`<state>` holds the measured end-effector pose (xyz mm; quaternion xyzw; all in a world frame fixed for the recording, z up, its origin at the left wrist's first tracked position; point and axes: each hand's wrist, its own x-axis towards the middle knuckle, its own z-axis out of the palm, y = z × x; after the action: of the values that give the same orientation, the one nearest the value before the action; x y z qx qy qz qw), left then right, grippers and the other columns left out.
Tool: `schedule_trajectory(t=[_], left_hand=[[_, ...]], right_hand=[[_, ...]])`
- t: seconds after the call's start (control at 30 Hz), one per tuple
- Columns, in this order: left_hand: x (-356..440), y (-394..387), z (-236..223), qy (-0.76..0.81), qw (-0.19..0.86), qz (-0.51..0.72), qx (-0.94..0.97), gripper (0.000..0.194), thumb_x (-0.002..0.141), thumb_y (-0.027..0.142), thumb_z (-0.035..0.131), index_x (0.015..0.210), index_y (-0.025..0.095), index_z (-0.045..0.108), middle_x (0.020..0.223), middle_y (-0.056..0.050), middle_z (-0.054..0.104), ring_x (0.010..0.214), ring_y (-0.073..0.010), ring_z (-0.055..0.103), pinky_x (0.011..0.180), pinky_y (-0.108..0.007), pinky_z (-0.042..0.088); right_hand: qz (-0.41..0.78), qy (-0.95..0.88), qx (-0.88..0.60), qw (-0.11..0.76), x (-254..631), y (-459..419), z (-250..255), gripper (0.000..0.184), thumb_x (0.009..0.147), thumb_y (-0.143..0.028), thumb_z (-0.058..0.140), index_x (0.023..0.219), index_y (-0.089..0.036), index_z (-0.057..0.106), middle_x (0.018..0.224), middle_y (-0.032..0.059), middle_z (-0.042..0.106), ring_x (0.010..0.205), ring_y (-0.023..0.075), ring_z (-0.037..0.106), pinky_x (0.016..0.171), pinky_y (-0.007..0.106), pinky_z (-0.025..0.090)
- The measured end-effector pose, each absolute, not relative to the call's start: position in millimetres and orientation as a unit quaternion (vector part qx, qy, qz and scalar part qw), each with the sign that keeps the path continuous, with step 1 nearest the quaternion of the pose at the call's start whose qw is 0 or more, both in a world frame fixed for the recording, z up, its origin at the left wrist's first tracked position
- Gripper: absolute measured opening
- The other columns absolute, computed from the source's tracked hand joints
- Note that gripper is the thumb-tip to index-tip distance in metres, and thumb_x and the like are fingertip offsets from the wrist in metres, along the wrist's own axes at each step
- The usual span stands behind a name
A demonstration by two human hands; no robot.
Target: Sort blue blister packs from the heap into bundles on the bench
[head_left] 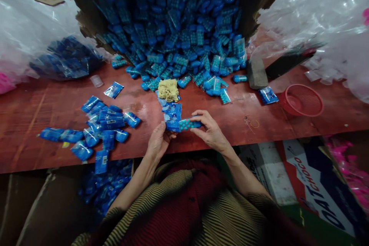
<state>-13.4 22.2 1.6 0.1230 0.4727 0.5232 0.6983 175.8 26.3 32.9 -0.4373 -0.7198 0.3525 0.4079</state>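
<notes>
Between my hands, near the table's front edge, are a blue printed sleeve (173,118) and a small clear container of turquoise balls with a blue cap (187,124). My left hand (160,138) pinches the sleeve at its lower left side. From the right, my right hand (210,130) grips the container by its capped end, thumb below and fingers above. The container's left end meets the sleeve's right edge; whether it is inside cannot be made out. Just beyond lies a crumpled yellow cloth (168,90), with more blue sleeves (162,100) partly under it.
A torn-open carton spills many capped containers (184,38) onto the red table (138,100). Blue wrapped packs (106,121) lie in a heap at left. A red basket (301,100), a grey block (257,73) and a blue packet (268,95) stand at right. Plastic bags flank the carton.
</notes>
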Motion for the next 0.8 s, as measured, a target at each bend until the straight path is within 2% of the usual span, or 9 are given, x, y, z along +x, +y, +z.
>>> schedule_trajectory(t=[0.1,0.37,0.57,0.8], left_hand=[[-15,22,3,0.478,0.672,0.546,0.147,0.039,0.054,0.044,0.08,0.07,0.013,0.063,0.062,-0.002,0.067,0.053,-0.0137,0.062,0.043,-0.021,0.048],[-18,24,3,0.471,0.672,0.552,0.145,0.035,0.06,0.043,0.077,0.069,0.014,0.061,0.06,-0.001,0.066,0.052,-0.0124,0.061,0.043,-0.02,0.05],[-19,23,3,0.476,0.671,0.549,0.147,0.037,0.056,0.045,0.078,0.068,0.014,0.061,0.06,0.0,0.066,0.051,-0.0116,0.061,0.042,-0.019,0.049],[-6,18,9,0.519,0.631,0.551,0.171,0.039,0.058,0.046,0.077,0.068,0.014,0.058,0.061,0.002,0.065,0.054,-0.0113,0.062,0.053,-0.022,0.052]], right_hand=[[0.346,-0.712,-0.441,0.422,175,24,30,0.022,0.082,-0.019,0.058,0.104,-0.022,0.06,0.112,0.0082,0.052,0.108,0.0195,0.052,0.093,0.035,0.044],[0.353,-0.694,-0.442,0.445,168,22,27,0.023,0.08,-0.018,0.061,0.103,-0.021,0.06,0.11,0.008,0.051,0.106,0.0188,0.053,0.088,0.033,0.047],[0.361,-0.694,-0.437,0.445,167,22,31,0.022,0.08,-0.014,0.06,0.101,-0.02,0.06,0.111,0.008,0.05,0.108,0.0176,0.052,0.09,0.031,0.045],[0.356,-0.673,-0.465,0.451,154,15,16,0.022,0.079,-0.02,0.063,0.101,-0.021,0.06,0.105,0.0068,0.053,0.101,0.0187,0.056,0.088,0.035,0.048]])
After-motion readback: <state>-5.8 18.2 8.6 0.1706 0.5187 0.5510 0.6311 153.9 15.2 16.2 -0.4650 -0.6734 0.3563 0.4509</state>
